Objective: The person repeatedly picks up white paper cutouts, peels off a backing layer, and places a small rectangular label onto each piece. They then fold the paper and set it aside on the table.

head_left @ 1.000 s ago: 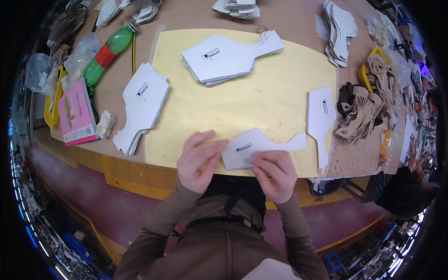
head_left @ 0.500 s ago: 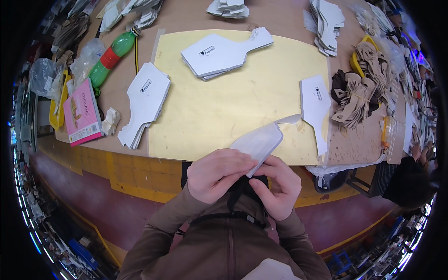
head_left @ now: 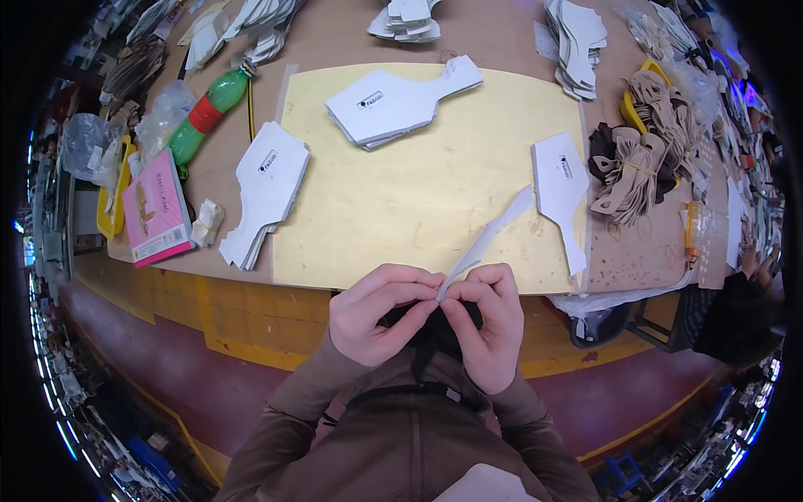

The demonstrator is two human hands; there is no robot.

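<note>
Between my two hands, at the table's front edge, is a thin white cut piece [head_left: 485,238], seen nearly edge-on with its narrow tail pointing up and right. My left hand [head_left: 381,314] pinches its near end from the left. From the right, my right hand [head_left: 487,322] pinches the same end with thumb and fingers. Beyond, on a pale yellow sheet [head_left: 368,209], lies a stack of white printed cut pieces [head_left: 389,107]. Another such stack [head_left: 266,192] lies to the left, and a third [head_left: 560,188] to the right.
A green bottle [head_left: 209,113] with a red label lies at the left, near a pink book [head_left: 157,205] and a small white bundle [head_left: 207,222]. Bundled beige straps [head_left: 631,171] sit at the right. More white stacks [head_left: 577,46] line the back. A person [head_left: 736,322] is at far right.
The white piece has turned from showing its broad face to nearly edge-on. My hands have come closer together, fingertips meeting at its near end.
</note>
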